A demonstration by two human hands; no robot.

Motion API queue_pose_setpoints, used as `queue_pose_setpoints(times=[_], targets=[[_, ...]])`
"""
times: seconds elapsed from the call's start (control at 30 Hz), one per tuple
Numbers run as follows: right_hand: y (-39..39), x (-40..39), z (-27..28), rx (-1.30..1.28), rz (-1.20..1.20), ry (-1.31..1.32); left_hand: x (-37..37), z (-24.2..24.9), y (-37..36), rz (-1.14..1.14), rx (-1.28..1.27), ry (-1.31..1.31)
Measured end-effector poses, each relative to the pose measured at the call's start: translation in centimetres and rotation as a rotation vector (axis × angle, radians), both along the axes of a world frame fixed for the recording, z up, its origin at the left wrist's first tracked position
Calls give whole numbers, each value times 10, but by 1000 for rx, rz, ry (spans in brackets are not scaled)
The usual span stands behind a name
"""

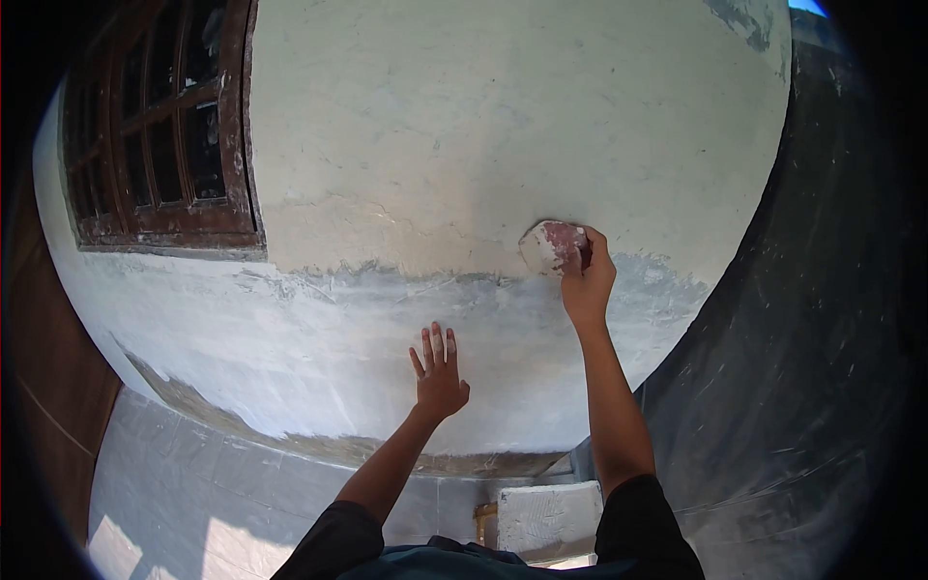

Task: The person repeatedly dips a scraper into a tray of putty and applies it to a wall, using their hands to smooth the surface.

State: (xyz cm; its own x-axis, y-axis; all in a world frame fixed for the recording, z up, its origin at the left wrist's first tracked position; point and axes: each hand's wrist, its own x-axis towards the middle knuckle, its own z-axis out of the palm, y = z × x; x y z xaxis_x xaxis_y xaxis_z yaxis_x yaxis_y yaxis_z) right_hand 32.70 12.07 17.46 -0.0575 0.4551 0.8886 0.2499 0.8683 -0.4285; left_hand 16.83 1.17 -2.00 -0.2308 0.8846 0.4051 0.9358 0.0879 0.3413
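Observation:
My right hand [593, 275] grips the right edge of a flat reddish pad [553, 244] smeared with white, its corners cut or rounded. The pad lies against the upper, cream-coloured part of the wall [406, 145], just above a rough grey band. Lower and to the left, my left hand [443, 381] rests on the whitish lower wall with its fingers spread, pointing up. White dust or paste marks those fingertips. Nothing is held in the left hand.
A brown wooden window [164, 135] with dark panes is set in the wall at upper left. Below me, a white block-like object [549, 517] stands on the grey tiled floor [242, 474]. A dark, scratched surface [773, 367] runs along the right.

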Motion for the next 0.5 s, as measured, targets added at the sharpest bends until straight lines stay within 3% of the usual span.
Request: queue_pose_setpoints(times=[0.07,0.13,0.3,0.43,0.5], targets=[[-1,2,-3,-36,87,-4,-1,-2,1,-8,-8,4],[-11,-5,-4,55,44,-169,-1,-4,3,-7,12,20],[3,12,6,25,9,43,-3,-2,0,-26,6,-7],[-8,8,-1,52,3,-152,-6,-4,0,-25,-1,26],[-3,8,-1,51,-20,-122,-6,-5,0,-30,-3,25]])
